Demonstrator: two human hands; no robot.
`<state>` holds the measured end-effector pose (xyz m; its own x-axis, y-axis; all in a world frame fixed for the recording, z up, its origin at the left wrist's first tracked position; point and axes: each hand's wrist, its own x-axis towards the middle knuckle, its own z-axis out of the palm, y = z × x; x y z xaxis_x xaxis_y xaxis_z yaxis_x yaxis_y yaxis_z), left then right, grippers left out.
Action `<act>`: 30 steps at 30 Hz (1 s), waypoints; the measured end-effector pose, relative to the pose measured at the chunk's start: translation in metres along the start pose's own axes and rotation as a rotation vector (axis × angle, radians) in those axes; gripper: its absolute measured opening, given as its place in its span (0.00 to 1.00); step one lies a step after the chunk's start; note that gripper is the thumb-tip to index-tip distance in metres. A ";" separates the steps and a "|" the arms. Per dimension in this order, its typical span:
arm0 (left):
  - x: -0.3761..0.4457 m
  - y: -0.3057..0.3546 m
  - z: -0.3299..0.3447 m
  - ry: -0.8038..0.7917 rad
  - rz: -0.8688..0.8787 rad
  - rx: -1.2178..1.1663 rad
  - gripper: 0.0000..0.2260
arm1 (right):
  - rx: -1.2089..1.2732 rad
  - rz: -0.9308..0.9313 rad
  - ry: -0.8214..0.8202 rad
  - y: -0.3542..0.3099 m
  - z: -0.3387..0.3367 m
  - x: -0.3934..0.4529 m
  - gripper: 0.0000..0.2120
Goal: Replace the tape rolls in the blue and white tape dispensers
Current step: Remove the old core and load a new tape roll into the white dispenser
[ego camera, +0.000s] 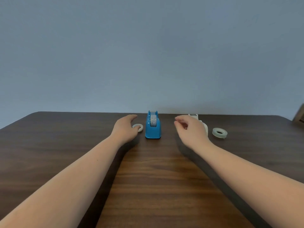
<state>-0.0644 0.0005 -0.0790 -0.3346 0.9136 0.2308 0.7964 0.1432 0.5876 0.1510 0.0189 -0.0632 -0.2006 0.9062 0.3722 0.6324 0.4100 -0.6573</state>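
Nearest, bare wood-grain counter point(156, 186) crossed by two forearms reaching away. Further out, left hand point(125, 129) hovering palm-down, grip loosely spread and holding nothing, fingertips over or just beside the small roll point(138, 127); contact impossible to tell. Right hand point(191, 132) raised in front of the white dispenser point(204, 127), grip half-curled, fingers apart, pinching nothing visible. Between the hands, blue dispenser point(153, 125) upright, a roll with printed wrap seated in its cradle. White dispenser mostly hidden behind the right hand, so loaded or not: cannot tell. Right of it, apart, a larger clear roll point(219, 133) lying flat. At the far right edge, part of a tan object point(299, 117), unidentifiable. Judged progress: barely begun or not begun. Blue one apparently loaded with the roll to come out, both loose rolls flat on the counter, nothing lifted. Left to do, by that reading: pull out the seated roll, fit a loose one, thread the tape to the cutter, then the same for the white one. Count: two dispensers, one blue and one white; two loose rolls, one small and one larger; one roll seated in the blue; two hands.
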 end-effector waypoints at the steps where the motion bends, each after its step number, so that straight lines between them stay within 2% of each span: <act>1: -0.003 0.005 -0.002 0.005 0.012 -0.010 0.24 | -0.005 -0.008 0.050 0.002 -0.008 0.001 0.12; 4: -0.013 0.028 -0.009 0.013 0.073 -0.007 0.22 | -0.032 0.004 0.129 0.010 -0.028 0.010 0.08; 8: -0.024 0.059 -0.011 -0.006 0.142 -0.017 0.20 | -0.058 0.058 0.125 0.026 -0.041 0.023 0.06; 12: -0.027 0.088 0.002 -0.087 0.193 -0.053 0.20 | -0.037 0.112 0.070 0.043 -0.046 0.035 0.15; 18: -0.025 0.119 0.035 -0.230 0.224 -0.009 0.25 | -0.011 0.142 -0.040 0.051 -0.052 0.056 0.18; 26: -0.022 0.133 0.069 -0.359 0.182 0.012 0.26 | 0.104 0.284 -0.320 0.049 -0.056 0.083 0.34; 30: -0.019 0.135 0.077 -0.391 0.156 -0.003 0.26 | 0.111 0.316 -0.384 0.055 -0.049 0.084 0.35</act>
<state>0.0885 0.0316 -0.0636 0.0067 1.0000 0.0056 0.8206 -0.0087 0.5715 0.2058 0.1128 -0.0357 -0.2858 0.9520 -0.1097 0.6277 0.0995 -0.7721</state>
